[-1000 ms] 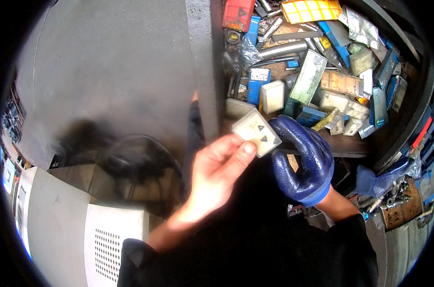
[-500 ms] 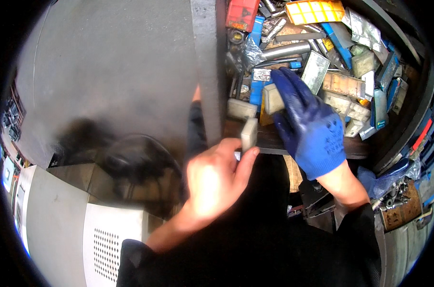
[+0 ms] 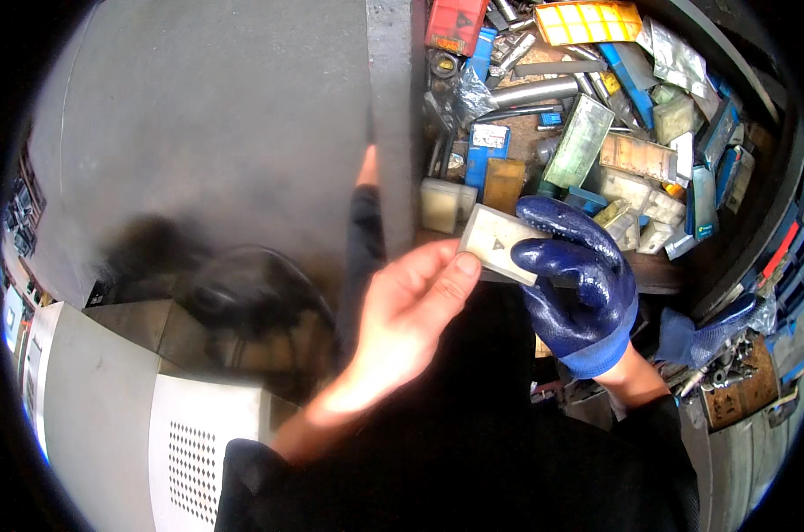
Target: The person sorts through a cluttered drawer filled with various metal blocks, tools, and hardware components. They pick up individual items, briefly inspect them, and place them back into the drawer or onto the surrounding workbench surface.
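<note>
Just above the tray's near edge, both of my hands hold a small, flat, translucent off-white plastic case with a dark triangular mark on its face. My bare left hand pinches its left end between thumb and fingers. On my right hand is a dark blue coated glove; its bent fingers close on the case's right end and hide that part. Behind them, inside the tray, lie another off-white case, a brownish-yellow case and a blue case with a white label.
The dark-rimmed tray is crowded with cases, metal rods and plastic bags. An orange case and a red case lie at its far side. Left of it stretches a grey metal panel. A blue glove lies at right.
My right hand has drawn back from the tray toward me and now grips the case with my left. The case at my left hand stood edge-on before; now a broad face shows.
</note>
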A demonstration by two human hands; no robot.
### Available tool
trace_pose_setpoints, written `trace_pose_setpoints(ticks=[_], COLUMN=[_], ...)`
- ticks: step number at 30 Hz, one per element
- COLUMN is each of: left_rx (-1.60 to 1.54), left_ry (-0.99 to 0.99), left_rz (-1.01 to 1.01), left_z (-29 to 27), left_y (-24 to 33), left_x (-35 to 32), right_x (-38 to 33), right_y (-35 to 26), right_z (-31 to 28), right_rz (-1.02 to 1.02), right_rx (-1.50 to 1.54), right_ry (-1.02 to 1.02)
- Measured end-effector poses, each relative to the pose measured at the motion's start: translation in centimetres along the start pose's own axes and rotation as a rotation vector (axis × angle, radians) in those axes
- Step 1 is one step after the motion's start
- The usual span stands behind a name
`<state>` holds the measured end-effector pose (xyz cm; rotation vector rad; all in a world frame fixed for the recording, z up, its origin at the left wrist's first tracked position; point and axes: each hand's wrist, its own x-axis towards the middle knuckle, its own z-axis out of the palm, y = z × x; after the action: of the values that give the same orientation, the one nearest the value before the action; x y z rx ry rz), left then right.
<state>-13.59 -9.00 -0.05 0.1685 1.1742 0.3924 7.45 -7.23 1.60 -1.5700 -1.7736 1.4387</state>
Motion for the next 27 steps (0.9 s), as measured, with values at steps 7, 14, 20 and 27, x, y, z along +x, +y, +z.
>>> trace_pose_setpoints(ticks=[7, 14, 20, 27], left_rx=[-0.102, 0.228, 0.582, 0.551], left_ry=[0.044, 0.125, 0.2, 0.169], left_rz=[0.029, 0.073, 0.253, 0.225], left_z=[0.4, 0.4, -0.9, 0.0], left_y=[0.0, -1.1, -0.9, -0.2], left_x=[0.1, -0.3, -1.9, -1.6], right_x=[-0.4, -0.5, 0.8, 7.6], right_y=[-0.1, 0.4, 1.0, 2.5], right_z=[-0.1, -0.3, 0.2, 3.1], right_rz=[0.104, 0.065, -0.005, 0.019], right_rx=[0.069, -0.223, -0.461, -0.566], right_ry=[0.007, -0.075, -0.135, 0.119])
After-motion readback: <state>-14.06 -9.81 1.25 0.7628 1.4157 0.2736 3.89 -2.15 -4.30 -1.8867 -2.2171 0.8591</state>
